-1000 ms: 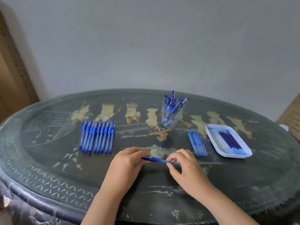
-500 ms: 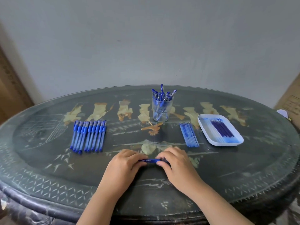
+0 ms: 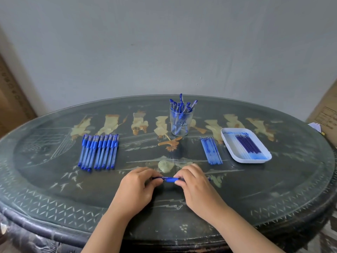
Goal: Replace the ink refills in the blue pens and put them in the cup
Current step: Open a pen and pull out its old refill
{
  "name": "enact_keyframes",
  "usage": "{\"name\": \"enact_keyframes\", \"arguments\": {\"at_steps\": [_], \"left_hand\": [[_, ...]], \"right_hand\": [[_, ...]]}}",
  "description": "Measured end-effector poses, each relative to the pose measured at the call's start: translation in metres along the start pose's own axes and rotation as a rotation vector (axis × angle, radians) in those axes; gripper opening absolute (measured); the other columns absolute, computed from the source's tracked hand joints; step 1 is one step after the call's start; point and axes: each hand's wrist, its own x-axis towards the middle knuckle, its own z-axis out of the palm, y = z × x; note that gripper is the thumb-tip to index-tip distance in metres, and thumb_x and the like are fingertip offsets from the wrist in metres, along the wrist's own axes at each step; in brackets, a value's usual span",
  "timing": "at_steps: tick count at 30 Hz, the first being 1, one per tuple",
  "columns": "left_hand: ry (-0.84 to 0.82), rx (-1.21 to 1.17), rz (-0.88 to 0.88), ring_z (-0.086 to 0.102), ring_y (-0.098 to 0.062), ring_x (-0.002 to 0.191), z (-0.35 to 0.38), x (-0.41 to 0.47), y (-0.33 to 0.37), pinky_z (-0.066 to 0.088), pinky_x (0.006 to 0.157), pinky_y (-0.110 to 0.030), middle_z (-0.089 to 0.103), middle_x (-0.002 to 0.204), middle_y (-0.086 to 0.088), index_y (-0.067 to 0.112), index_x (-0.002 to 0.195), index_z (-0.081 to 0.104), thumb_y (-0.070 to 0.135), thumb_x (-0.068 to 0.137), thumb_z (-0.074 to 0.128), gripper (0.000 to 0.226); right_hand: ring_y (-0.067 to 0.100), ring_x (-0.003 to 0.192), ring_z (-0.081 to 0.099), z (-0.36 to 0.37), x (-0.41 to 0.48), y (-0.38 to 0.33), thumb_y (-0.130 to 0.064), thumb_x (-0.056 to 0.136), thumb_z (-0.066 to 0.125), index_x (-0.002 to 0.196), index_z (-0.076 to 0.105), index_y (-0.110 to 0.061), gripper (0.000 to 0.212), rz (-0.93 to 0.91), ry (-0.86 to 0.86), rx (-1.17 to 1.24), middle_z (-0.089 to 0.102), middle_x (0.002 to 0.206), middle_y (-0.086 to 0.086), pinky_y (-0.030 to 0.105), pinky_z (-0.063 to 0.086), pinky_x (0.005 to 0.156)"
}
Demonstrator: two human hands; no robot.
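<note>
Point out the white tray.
Head view: the white tray sits right of the loose refills and the cup, on the right part of the table.

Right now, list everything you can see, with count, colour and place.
table: one, dark oval with pale inlay, fills the view
cup: one, clear, back centre
pens in cup: several, blue, standing
row of pens: about nine, blue, left
loose refills: several, pale blue, right of centre
tray: one, white, right
refills in tray: several, dark blue
held pen: one, blue, front centre
cardboard box: one, brown, far right
left hand: one, bare, grips the pen's left end
right hand: one, bare, grips its right part
</note>
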Motion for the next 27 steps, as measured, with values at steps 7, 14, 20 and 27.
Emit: {"name": "enact_keyframes", "arguments": {"at_steps": [7, 14, 20, 27], "left_hand": [[0.081, -0.172, -0.214, 0.060, -0.003, 0.064, -0.010, 0.002, -0.009, 0.041, 0.060, -0.011, 0.065, 0.064, 0.015, 0.023, 0.068, 0.067, 0.016, 0.093, 0.064, 0.025], [0.118, -0.082, -0.062, 0.059, 0.005, 0.091, -0.005, 0.003, -0.008, 0.043, 0.081, -0.007, 0.065, 0.087, 0.027, 0.021, 0.086, 0.075, 0.007, 0.080, 0.078, 0.016], [0.069, 0.021, -0.101, 0.061, -0.005, 0.097, 0.002, 0.003, -0.017, 0.051, 0.086, -0.047, 0.059, 0.092, 0.034, 0.036, 0.089, 0.071, 0.020, 0.075, 0.083, 0.024], [0.083, 0.034, 0.042, 0.058, 0.000, 0.105, 0.001, 0.002, -0.010, 0.048, 0.091, -0.043, 0.066, 0.102, 0.026, 0.040, 0.104, 0.068, 0.053, 0.077, 0.067, 0.030]], "right_hand": [[0.006, 0.091, 0.043, -0.008, 0.000, 0.005, 0.005, 0.079, 0.052, 0.086, 0.041, -0.022, 0.029, 0.067, 0.179, 0.071, 0.048, 0.093, -0.003, 0.012, 0.036, 0.087], [0.007, 0.089, 0.044, -0.004, -0.001, 0.009, 0.009, 0.078, 0.064, 0.083, 0.044, -0.020, 0.035, 0.088, 0.113, 0.050, 0.046, 0.094, -0.005, 0.016, 0.038, 0.085], [0.006, 0.088, 0.048, -0.005, -0.001, 0.007, -0.003, 0.084, 0.070, 0.095, 0.049, -0.023, 0.031, 0.136, 0.048, 0.091, 0.043, 0.097, -0.014, 0.009, 0.038, 0.075], [0.009, 0.090, 0.051, -0.003, 0.001, 0.007, -0.007, 0.082, 0.074, 0.095, 0.056, -0.022, 0.027, 0.083, 0.092, 0.039, 0.055, 0.095, -0.010, 0.021, 0.044, 0.082]]}}
